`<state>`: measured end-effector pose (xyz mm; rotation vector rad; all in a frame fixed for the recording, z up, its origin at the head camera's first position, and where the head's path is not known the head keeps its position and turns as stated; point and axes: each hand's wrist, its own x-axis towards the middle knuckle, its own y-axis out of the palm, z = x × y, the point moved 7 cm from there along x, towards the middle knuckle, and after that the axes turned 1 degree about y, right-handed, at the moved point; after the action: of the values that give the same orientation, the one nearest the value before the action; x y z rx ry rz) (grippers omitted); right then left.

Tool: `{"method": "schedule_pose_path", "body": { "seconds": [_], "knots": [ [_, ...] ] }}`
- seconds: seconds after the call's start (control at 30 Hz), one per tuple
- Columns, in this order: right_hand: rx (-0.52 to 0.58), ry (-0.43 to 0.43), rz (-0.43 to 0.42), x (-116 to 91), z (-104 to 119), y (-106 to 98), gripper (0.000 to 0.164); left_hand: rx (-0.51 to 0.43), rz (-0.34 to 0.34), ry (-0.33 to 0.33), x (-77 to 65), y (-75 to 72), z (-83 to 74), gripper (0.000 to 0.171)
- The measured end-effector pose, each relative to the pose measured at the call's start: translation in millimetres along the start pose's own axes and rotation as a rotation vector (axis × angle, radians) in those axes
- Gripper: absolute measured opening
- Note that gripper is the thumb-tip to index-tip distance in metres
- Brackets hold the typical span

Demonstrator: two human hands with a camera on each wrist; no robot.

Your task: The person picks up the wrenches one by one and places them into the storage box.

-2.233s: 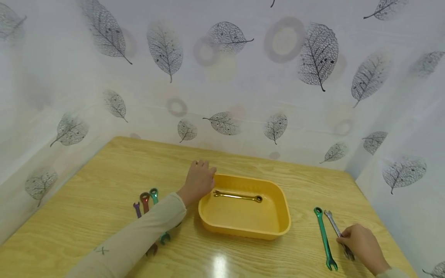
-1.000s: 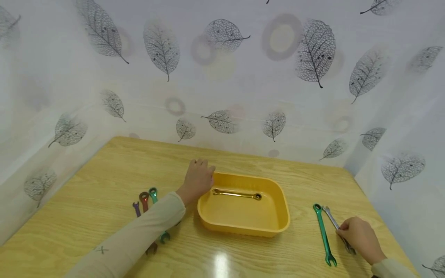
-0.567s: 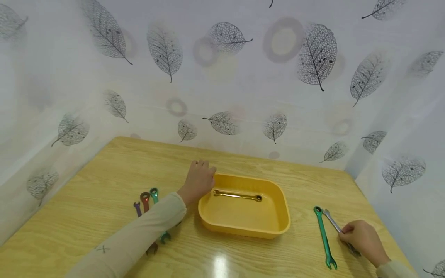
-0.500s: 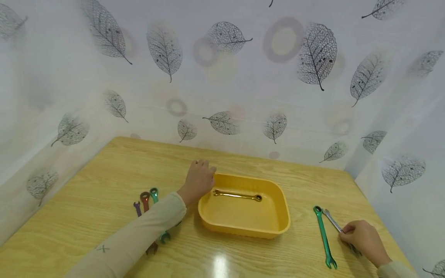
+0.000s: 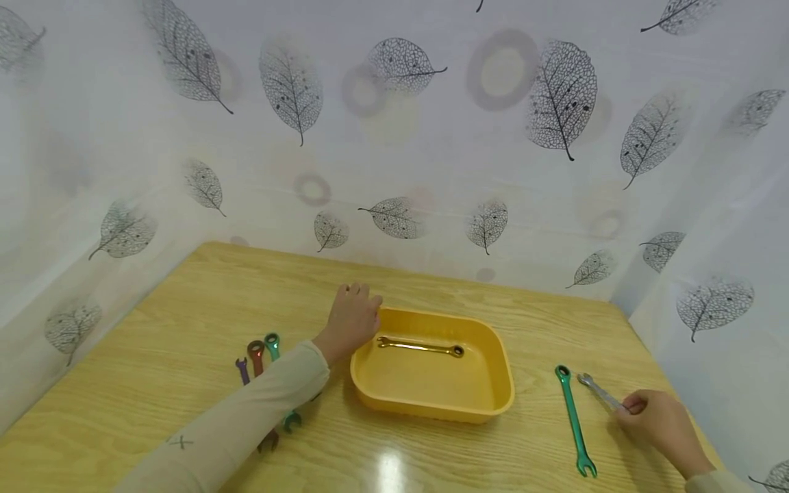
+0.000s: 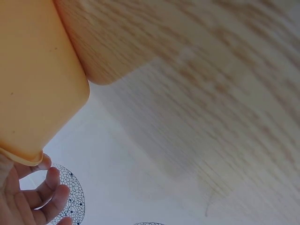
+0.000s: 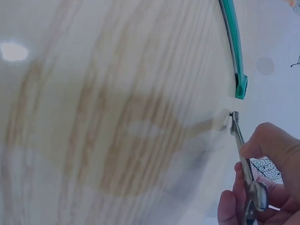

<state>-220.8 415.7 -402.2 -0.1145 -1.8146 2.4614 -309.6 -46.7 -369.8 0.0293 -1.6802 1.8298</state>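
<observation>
My left hand grips the far-left corner of a yellow plastic tray; in the left wrist view its fingertips meet the tray's rim. Inside the tray lies a gold combination wrench. At the right, my right hand pinches a silver combination wrench between thumb and fingers. The right wrist view shows this silver wrench tilted, one end pointing away from the hand. Left of it, a green combination wrench lies on the table.
Left of the tray, purple, red and teal wrenches lie partly hidden under my left forearm. The wooden table meets a leaf-patterned covering behind and at both sides.
My right hand has shifted right with the silver wrench, which has turned and drawn away from the green wrench's ring end. The left hand and tray stay put.
</observation>
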Motion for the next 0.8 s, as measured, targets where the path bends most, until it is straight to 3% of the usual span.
{"method": "schedule_pose_path", "body": {
  "seconds": [0.3, 0.57, 0.8],
  "knots": [
    [-0.013, -0.039, -0.081, -2.7, -1.6, -17.4, 0.014, -0.031, 0.005, -0.011, -0.2, 0.5, 0.1, 0.018],
    [-0.028, -0.093, -0.150, -0.7, 3.6, -48.9, 0.014, 0.003, 0.025, -0.006, -0.2, 1.5, 0.1, 0.019],
    [-0.066, -0.182, -0.263, 3.1, 15.8, -71.2, 0.011, 0.013, 0.012, -0.002, 0.2, 2.4, 0.2, 0.020]
  ]
}}
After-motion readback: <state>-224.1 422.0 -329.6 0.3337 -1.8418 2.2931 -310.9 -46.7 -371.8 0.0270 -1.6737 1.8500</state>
